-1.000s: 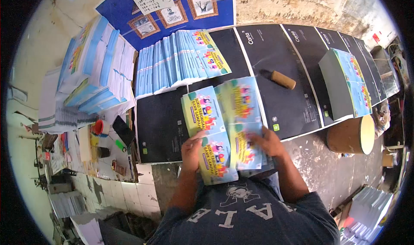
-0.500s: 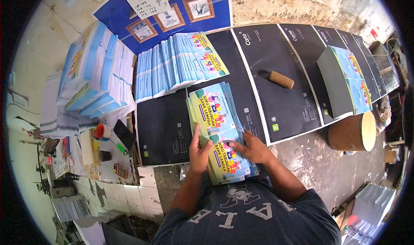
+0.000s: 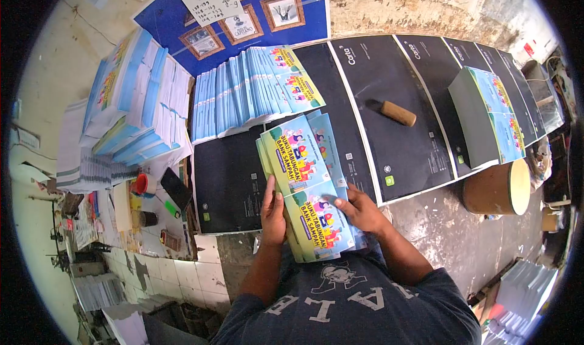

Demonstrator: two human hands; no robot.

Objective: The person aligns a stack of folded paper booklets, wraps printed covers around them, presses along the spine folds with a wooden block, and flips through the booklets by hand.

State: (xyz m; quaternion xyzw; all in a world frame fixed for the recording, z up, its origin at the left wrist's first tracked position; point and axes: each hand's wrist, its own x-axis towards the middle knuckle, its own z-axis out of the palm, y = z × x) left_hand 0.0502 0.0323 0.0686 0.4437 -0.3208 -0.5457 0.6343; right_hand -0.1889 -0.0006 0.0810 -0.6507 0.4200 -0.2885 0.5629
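Note:
A small stack of printed cover sheets (image 3: 304,181), yellow and blue with cartoon figures, lies tilted between my hands at the table's front edge. My left hand (image 3: 273,214) is closed on the stack's left edge, thumb and fingers along its side. On the right side, my right hand (image 3: 360,210) grips the stack with its thumb on the top sheet. Some sheets stick out at the upper right, out of line with the rest. Beyond them, a fanned row of booklets (image 3: 243,93) rests on the black table surface (image 3: 401,138).
A brown cylinder (image 3: 398,113) lies mid-table. At the right stands a thick stack of covers (image 3: 486,117). Tall paper piles (image 3: 137,102) rise at the left, near a red cup (image 3: 143,184) and a phone (image 3: 176,189). A round drum (image 3: 497,188) stands below the right edge.
The two separate groups of sheets have come together into one stack. Most recently, the top sheets have shifted slightly left, showing more of those beneath at the upper right.

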